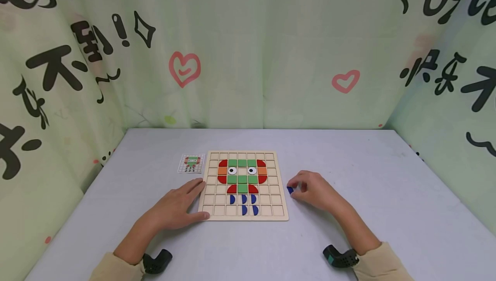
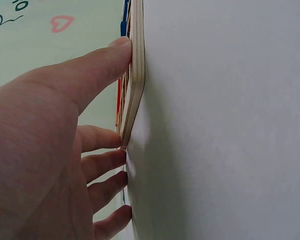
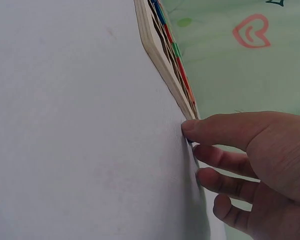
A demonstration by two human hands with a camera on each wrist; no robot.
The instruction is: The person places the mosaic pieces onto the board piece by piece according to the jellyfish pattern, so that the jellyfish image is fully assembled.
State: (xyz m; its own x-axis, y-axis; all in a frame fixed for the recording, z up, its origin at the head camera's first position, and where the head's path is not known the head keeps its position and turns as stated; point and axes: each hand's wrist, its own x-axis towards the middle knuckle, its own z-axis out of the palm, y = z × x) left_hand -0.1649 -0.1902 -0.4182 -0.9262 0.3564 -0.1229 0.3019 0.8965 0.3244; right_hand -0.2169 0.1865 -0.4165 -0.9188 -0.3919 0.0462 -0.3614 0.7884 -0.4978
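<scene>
A wooden grid board lies on the table with a figure of coloured tiles: green squares, red rounded corners, orange squares and two eye tiles. Several blue half-round tiles sit in its lower rows. My left hand rests against the board's left side, thumb on the lower left corner, fingers extended along the edge. Just right of the board, my right hand pinches a blue tile between thumb and fingers. In the right wrist view, the fingertips mostly hide that tile.
A small pattern card showing a similar figure lies left of the board's upper corner. The white table extends around the board. A light green curtain with hearts and black writing stands behind and at both sides.
</scene>
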